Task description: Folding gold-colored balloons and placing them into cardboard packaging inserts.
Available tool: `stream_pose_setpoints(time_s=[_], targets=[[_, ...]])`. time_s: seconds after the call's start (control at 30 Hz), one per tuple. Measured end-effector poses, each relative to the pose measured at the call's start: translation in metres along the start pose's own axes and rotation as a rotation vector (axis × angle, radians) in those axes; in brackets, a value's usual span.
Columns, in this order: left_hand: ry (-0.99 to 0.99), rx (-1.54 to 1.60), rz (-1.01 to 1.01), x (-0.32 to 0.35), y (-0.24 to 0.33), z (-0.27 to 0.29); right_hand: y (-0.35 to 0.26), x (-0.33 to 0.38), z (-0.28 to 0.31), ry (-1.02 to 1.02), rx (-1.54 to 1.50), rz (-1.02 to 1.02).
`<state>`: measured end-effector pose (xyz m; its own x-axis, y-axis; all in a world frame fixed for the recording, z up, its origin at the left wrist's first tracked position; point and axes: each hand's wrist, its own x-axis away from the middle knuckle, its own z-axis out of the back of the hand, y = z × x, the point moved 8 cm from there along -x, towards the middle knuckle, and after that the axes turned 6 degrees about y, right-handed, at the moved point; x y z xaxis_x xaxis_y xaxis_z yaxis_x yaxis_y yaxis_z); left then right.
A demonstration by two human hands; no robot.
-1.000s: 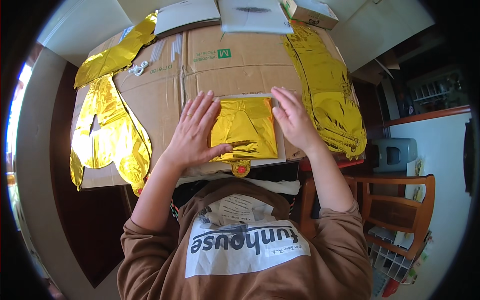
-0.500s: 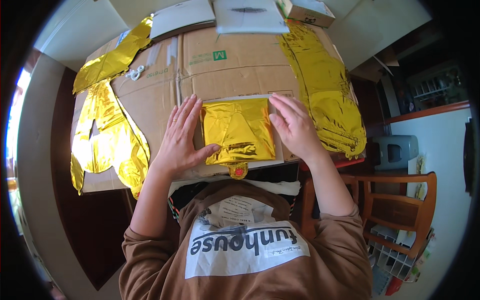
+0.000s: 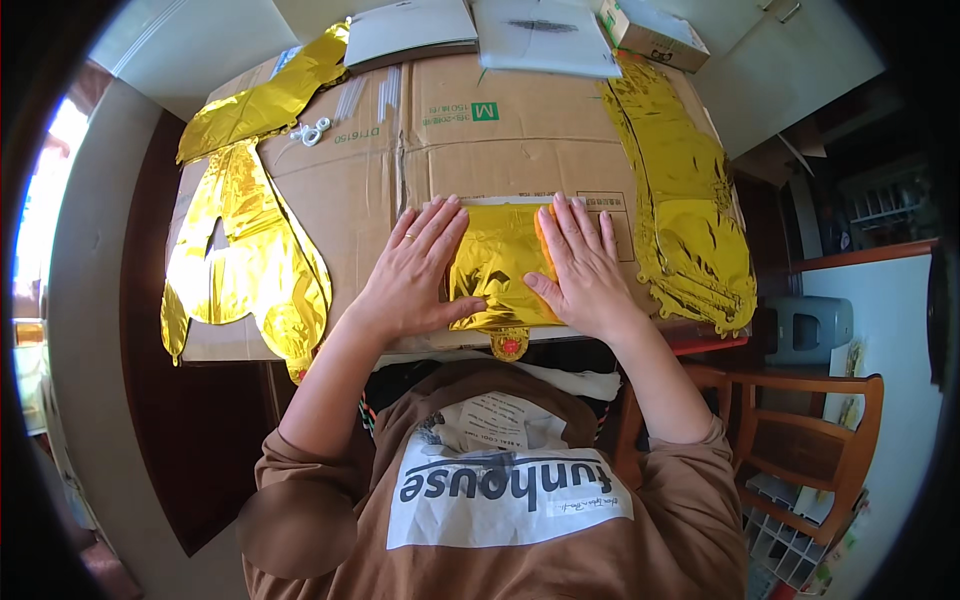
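Observation:
A folded rectangle of shiny gold foil (image 3: 500, 255), apparently a flat foil balloon, lies in front of me with a thin white sheet (image 3: 510, 200) showing under its far edge. A rounded tab with a red mark (image 3: 510, 344) sticks out at its near edge. My left hand (image 3: 415, 275) lies flat at the foil's left side, its thumb over the near left corner. Across the right side rests my right hand (image 3: 590, 275), fingers stretched forward and thumb on the foil. An orange edge shows beside the right fingers. Neither hand grips anything.
Uninflated gold foil balloons spread over the left (image 3: 235, 185) and right (image 3: 690, 240) of the cardboard (image 3: 520, 165). White rings (image 3: 312, 131), clear strips (image 3: 388, 92), a white booklet (image 3: 410, 30), a plastic sleeve (image 3: 545, 45) and a box (image 3: 655, 35) lie farther back. A wooden chair (image 3: 808, 450) stands right.
My right hand has come down from the foil's right edge onto its surface, flattening out. My left hand stays at the left side. The whole view has shifted slightly.

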<state>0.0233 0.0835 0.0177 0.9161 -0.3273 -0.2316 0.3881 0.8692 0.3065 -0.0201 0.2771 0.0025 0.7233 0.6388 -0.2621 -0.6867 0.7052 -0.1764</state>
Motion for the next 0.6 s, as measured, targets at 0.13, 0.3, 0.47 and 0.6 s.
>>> stream_pose_setpoints(time_s=[0.13, 0.3, 0.47, 0.6], targets=[[0.003, -0.026, -0.004, 0.0026, 0.0, -0.0017, -0.0007, -0.001, -0.0006, -0.013, 0.001, -0.003], [-0.023, -0.096, -0.001, 0.0056, 0.0036, -0.0022, -0.0008, -0.001, -0.0011, -0.025, 0.018, -0.01], [-0.023, -0.13, -0.014, 0.007, 0.0035, -0.002, -0.0013, -0.0026, -0.0028, -0.018, 0.033, -0.003], [-0.012, -0.146, -0.022, 0.0097, 0.0038, -0.0022, -0.0002, -0.0042, -0.0041, -0.022, 0.033, 0.006]])
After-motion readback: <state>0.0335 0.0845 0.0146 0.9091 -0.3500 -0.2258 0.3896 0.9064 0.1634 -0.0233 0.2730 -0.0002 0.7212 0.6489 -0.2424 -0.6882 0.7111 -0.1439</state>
